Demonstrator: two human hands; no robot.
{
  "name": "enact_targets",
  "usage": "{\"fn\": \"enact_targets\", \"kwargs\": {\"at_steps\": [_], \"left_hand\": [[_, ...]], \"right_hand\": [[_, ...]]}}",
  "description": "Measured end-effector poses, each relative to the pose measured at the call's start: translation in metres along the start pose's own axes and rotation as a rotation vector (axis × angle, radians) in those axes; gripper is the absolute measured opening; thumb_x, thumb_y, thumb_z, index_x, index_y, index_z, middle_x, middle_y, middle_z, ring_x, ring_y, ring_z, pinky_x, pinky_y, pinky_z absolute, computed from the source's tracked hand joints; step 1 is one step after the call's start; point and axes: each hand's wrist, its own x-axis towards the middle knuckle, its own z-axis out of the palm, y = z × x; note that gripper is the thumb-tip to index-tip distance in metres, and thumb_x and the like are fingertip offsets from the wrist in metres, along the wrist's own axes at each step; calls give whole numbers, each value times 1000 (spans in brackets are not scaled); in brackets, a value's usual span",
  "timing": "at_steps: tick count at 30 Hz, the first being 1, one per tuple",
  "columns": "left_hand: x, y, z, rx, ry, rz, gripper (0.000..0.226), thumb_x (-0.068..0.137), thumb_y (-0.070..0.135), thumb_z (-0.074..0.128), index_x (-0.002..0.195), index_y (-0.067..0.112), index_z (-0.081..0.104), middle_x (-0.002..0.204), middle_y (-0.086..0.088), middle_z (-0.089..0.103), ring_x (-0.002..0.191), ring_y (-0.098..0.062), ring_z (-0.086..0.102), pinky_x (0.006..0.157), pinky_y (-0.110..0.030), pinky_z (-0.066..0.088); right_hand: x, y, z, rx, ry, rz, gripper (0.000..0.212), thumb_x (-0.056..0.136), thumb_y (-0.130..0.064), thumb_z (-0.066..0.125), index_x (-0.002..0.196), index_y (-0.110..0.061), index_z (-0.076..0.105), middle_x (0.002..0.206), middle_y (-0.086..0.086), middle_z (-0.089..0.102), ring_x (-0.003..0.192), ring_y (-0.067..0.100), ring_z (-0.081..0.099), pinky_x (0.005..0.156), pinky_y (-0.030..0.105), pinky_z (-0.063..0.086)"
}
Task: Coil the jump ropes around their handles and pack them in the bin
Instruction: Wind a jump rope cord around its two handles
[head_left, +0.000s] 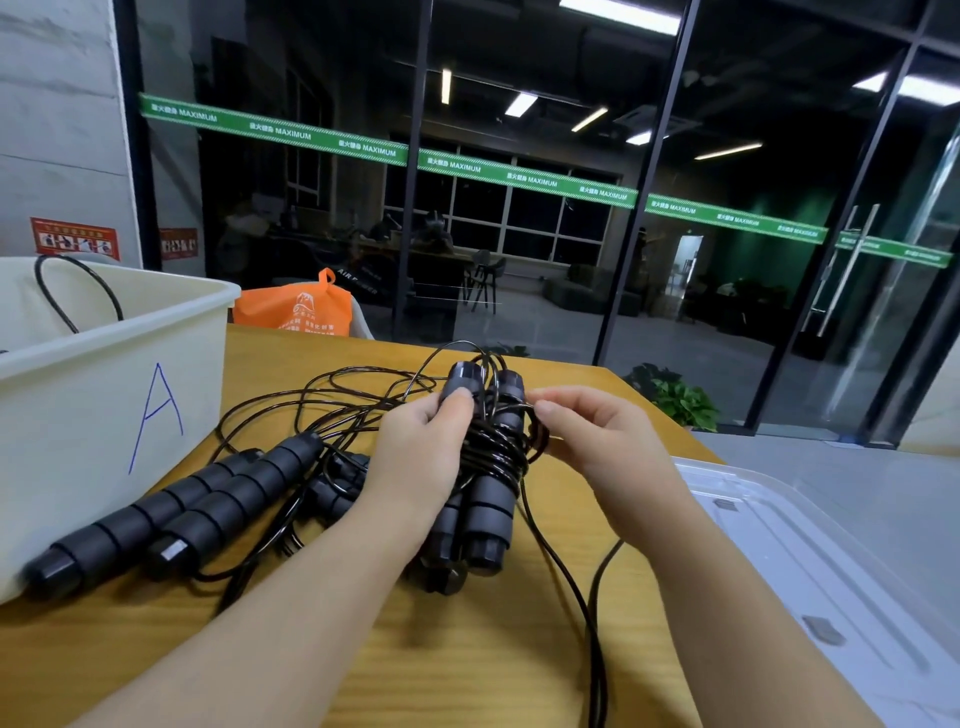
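A person's left hand (415, 447) grips a pair of black foam jump-rope handles (485, 467) held side by side above a wooden table (467, 649), thumb pressed near the top of the left handle. Black rope (493, 449) is wound in several turns around the middle of the pair, between the two hands. The right hand (597, 441), just to the right of the bundle, pinches a strand of that rope between thumb and fingers at the coil's edge. A loose length of the rope (566, 571) trails down from the bundle, below the right wrist and toward the table's near edge.

To the left of the left hand, two more ribbed black handles (182, 514) lie side by side on the table, their cord (322, 400) spread in tangled loops beyond the left hand's knuckles. Farther left stands a cream plastic bin (104, 395) marked with a blue letter A, a loop of black rope (78, 291) rising from inside it. To the right of the right forearm lies a clear plastic lid (810, 561). Beyond the hands, past the table's far edge, sits an orange bag (296, 306) before a glass wall (519, 182) banded with green tape.
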Motion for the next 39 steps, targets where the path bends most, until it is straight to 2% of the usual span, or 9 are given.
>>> {"fn": "enact_targets", "kwargs": {"at_steps": [3,11,16,22,25,28,33,36,39], "left_hand": [[2,0,-4,-23,4,-15,37,94,29,49,90,-6,59,80,-23,62,74,-38,62,77,-59,53],[8,-3,-7,13,-40,-64,33,94,32,50,91,3,66,82,-15,67,78,-32,65,77,-52,55],[9,-1,-9,106,-97,-39,30,93,36,54,92,10,70,79,-7,72,62,-14,67,52,-22,53],[8,-1,-8,138,-89,58,28,95,28,50,87,5,64,69,-2,63,63,-16,62,55,-26,52],[7,0,-8,113,-49,79,27,95,23,48,86,2,63,71,-6,62,64,-18,61,54,-26,52],[8,0,-8,56,6,88,33,94,24,47,89,-7,57,76,-12,59,70,-25,57,64,-37,50],[8,5,-9,-130,125,44,43,80,39,51,82,-4,50,77,-9,52,71,-27,50,69,-50,49],[6,4,-5,-168,249,52,30,91,30,49,73,5,50,71,-7,46,67,-22,44,63,-39,41],[3,2,-3,-209,318,44,26,91,27,47,68,14,49,67,-7,46,65,-22,45,62,-37,40]], "right_hand": [[-1,-2,-2,54,-44,13,12,90,-7,63,90,-14,73,76,0,72,73,12,64,77,25,57],[-2,3,6,45,44,-52,9,82,-10,72,82,-18,73,77,-2,74,71,9,65,70,22,55],[-4,0,7,-187,67,-208,18,81,-14,74,76,-31,72,84,-8,68,81,9,62,73,20,50],[-4,0,17,-202,60,-251,32,83,-9,72,71,-39,67,87,-12,58,75,-2,52,74,20,46],[-7,1,25,-157,126,-252,25,84,-11,71,83,-35,67,94,-9,61,76,-4,53,73,13,46],[-3,9,24,-39,187,-82,30,86,-28,69,115,-26,59,106,-5,62,88,4,60,82,23,52],[-5,12,32,233,-10,321,52,98,-51,41,99,-7,69,86,2,73,79,14,67,79,29,53],[-11,6,37,269,-166,312,55,101,-50,30,90,-15,71,87,-2,76,83,10,71,78,25,52],[-14,3,42,230,-269,200,44,93,-55,48,113,-21,67,100,-2,74,92,13,69,78,27,50]]}}
